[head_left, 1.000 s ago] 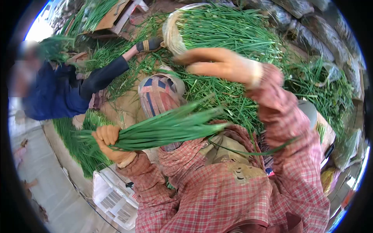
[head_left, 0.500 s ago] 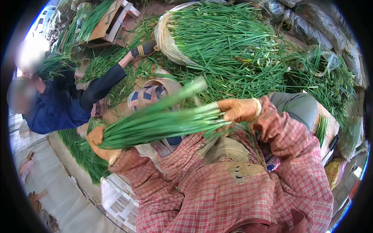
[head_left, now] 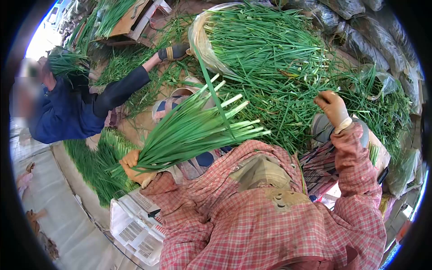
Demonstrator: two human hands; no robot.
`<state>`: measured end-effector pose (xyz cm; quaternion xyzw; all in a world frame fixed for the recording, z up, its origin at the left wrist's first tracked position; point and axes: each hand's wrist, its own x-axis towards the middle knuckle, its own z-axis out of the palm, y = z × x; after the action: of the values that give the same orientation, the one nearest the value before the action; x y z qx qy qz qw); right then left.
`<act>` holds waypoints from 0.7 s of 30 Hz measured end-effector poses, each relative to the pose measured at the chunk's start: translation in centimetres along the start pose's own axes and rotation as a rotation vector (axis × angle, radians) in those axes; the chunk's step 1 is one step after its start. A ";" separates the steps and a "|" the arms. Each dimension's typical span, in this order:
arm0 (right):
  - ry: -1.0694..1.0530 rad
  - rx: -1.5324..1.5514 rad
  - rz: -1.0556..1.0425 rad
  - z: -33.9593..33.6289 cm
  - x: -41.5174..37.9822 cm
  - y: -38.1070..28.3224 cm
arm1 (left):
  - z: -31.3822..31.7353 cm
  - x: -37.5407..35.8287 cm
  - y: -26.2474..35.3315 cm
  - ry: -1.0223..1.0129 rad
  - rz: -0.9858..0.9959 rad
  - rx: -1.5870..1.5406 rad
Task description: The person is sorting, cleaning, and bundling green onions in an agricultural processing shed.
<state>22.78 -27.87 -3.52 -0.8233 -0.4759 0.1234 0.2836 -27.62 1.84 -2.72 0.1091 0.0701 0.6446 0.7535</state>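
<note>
a person in a red plaid shirt (head_left: pixel 252 220) is holding up a bunch (head_left: pixel 180 135) of long green stalks over the lap. the left hand (head_left: pixel 130 164) is doing this alone: its fingers are clenching round the leafy end, while the pale ends are fanning out toward the right. one long loose blade (head_left: pixel 216 99) is crossing over the bunch near those pale ends.

the right hand (head_left: pixel 331 107) is hanging in the air, well apart from the bunch, so it is giving no support. its fingers are curling loosely; whether they are pinching a thin stalk, one cannot tell. scattered greens (head_left: pixel 288 121) are lying just beyond it.

above, a big heap (head_left: pixel 265 45) of the same stalks is lying with a plastic sheet (head_left: pixel 198 38) round its left edge. below the left hand, more stalks (head_left: pixel 90 166) are lying in a row on the ground, and a white crate (head_left: pixel 135 229) is standing just beside them.

at the far left, another person (head_left: pixel 67 110) in dark blue is sitting with one leg stretching toward the heap, greens (head_left: pixel 67 63) near their hands.
</note>
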 end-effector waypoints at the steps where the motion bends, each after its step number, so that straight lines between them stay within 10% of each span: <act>1: 0.047 -0.094 -0.102 -0.2 0.7 -2.5 | 0.3 -0.2 -0.4 0.008 0.004 -0.004; 6: -0.060 -0.032 -0.308 4.5 1.7 -20.0 | 2.3 -1.5 -2.0 0.023 0.100 0.004; 10: -0.092 0.410 -0.382 9.1 0.9 -20.7 | 1.4 -1.4 -1.2 0.003 0.080 0.019; 13: -0.432 1.380 0.253 5.0 -1.2 -18.9 | 0.6 -1.7 -0.7 0.040 0.087 0.057; 15: -0.357 1.705 0.229 3.4 -2.4 -15.5 | -0.2 -1.6 -1.1 0.110 0.079 0.087; 21: -0.104 1.186 0.497 0.9 0.6 -5.6 | -3.7 -1.5 -0.8 0.204 0.037 0.057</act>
<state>18.64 -24.89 -0.92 -0.6053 -0.1350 0.4675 0.6300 -28.04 0.52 -6.58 0.0656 0.1628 0.6639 0.7269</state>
